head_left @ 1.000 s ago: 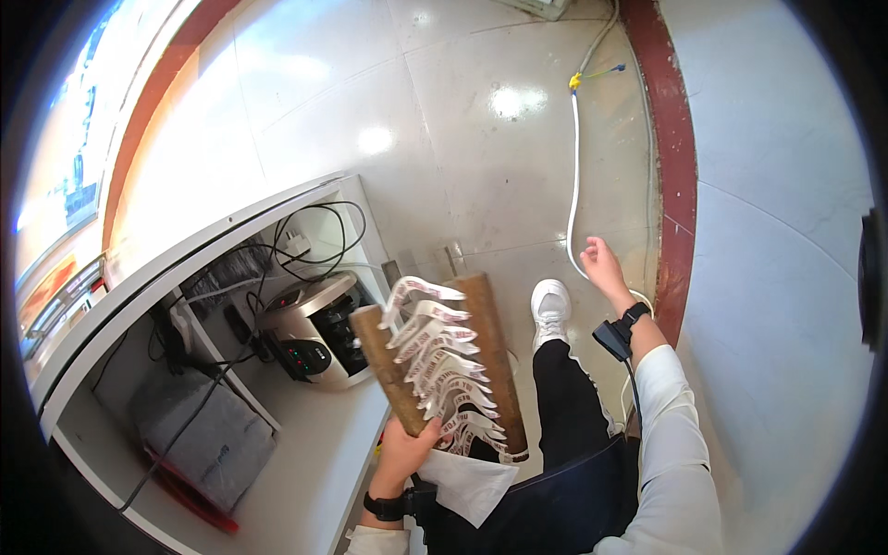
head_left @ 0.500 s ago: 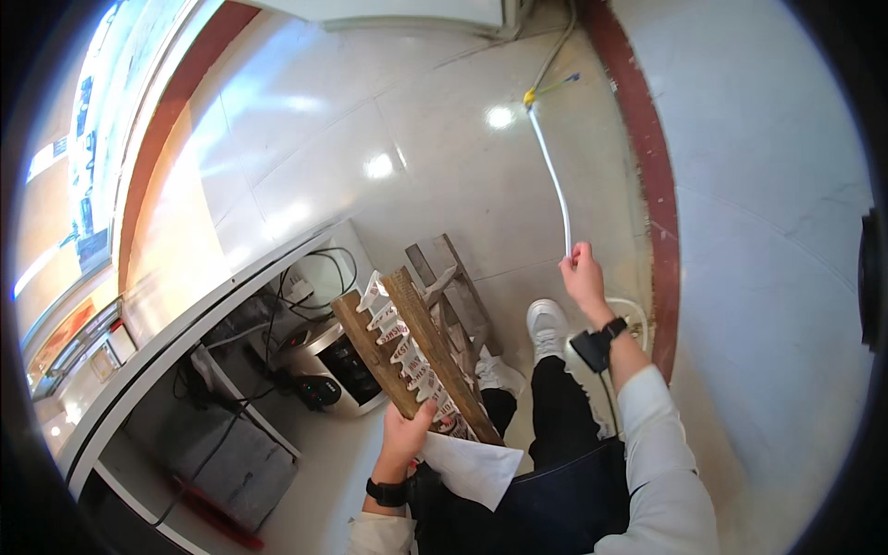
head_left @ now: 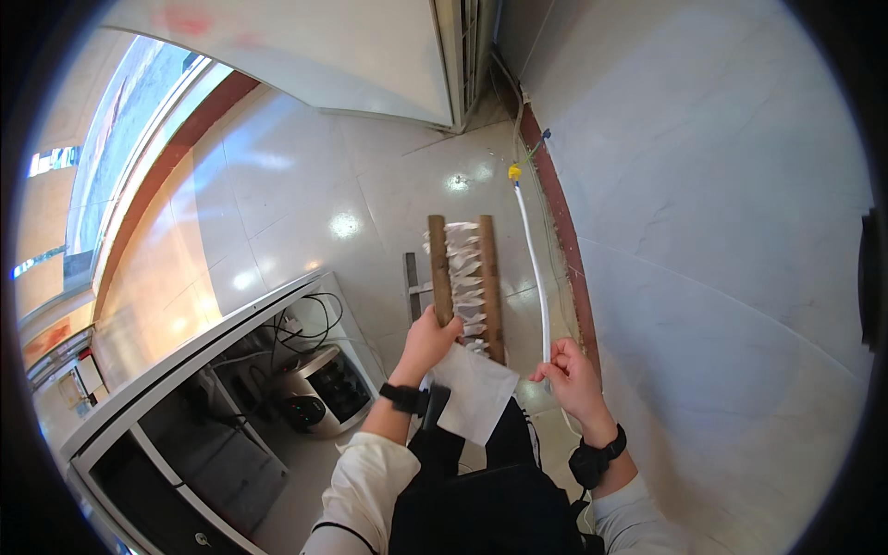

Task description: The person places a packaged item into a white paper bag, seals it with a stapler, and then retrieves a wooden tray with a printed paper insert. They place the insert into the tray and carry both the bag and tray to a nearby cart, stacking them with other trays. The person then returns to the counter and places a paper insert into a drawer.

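My left hand (head_left: 428, 343) is closed round one of the two wooden bars of a folding stool (head_left: 489, 287), whose seat of white printed strips (head_left: 465, 270) is laced between them. A sheet of white paper or cloth (head_left: 474, 393) hangs just below that hand; whether the fingers pinch it is hidden. On the right, the fingers of my right hand (head_left: 572, 375) are pinched round the lower part of a white cable (head_left: 536, 268). It runs up to a yellow tie or connector (head_left: 514, 173) near the wall.
To the left stands an open white cabinet (head_left: 199, 333) holding a round silver-and-black appliance (head_left: 319, 393) and black cords (head_left: 326, 319). A white panel (head_left: 370, 55) stands at the top. Red-brown skirting (head_left: 566, 222) edges the tiled wall on the right.
My view has shifted. The stool now stands more upright and farther right, and both hands are closer together. The right hand still grips the cable, which now runs lower and farther left.
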Tool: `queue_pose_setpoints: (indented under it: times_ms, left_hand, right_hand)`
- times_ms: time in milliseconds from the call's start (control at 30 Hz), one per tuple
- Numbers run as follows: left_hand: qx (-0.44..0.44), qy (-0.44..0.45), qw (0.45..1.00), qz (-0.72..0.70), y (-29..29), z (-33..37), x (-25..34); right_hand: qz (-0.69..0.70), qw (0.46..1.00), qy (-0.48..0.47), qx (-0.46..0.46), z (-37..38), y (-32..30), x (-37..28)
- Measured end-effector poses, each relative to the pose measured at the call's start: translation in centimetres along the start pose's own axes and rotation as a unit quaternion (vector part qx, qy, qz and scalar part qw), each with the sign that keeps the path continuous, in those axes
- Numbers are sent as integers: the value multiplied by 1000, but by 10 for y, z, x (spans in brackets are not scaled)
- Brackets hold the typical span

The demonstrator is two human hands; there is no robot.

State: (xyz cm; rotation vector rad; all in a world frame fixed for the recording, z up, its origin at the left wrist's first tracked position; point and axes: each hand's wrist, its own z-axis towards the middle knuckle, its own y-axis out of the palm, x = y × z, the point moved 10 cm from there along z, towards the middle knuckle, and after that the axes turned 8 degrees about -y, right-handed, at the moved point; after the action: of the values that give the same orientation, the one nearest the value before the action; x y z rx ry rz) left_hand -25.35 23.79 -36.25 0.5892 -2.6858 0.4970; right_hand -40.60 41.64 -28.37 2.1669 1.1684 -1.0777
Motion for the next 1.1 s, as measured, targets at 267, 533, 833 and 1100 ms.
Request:
queue_pose_setpoints:
  times_ms: [267, 533, 833, 1100]
  left_hand:
    - [-33, 167, 982, 77, 48, 43, 117]
    - [56, 283, 952, -105, 5, 188, 58]
    - [92, 131, 975, 154, -5, 191, 84]
    - [47, 114, 984, 127, -2, 189, 75]
  right_hand:
    - [-17, 998, 18, 62, -20, -23, -57]
    - [-273, 957, -43, 82, 5, -13, -34]
    - [-313, 941, -88, 91, 30, 14, -54]
    - [-98, 985, -58, 131, 44, 11, -83]
